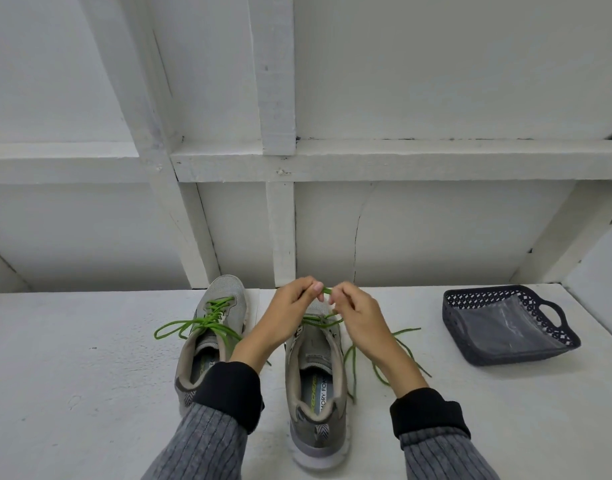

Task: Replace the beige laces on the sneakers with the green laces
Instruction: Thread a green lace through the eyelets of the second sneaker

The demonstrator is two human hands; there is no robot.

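Two grey sneakers stand side by side on the white surface, toes pointing away from me. The left sneaker (pixel 212 341) carries a green lace (pixel 193 323) tied in a bow with loops trailing left. Above the right sneaker (pixel 316 375), my left hand (pixel 287 313) and my right hand (pixel 358 313) each pinch a part of its green lace (pixel 327 291) near the top eyelets. Loose ends of that lace (pixel 401 344) trail on the surface to the right. The front of the right sneaker is hidden behind my hands.
A dark blue perforated basket (pixel 505 323) with a handle sits at the right, holding what looks like a clear plastic bag. A white wall with wooden framing (pixel 280 161) rises just behind the sneakers.
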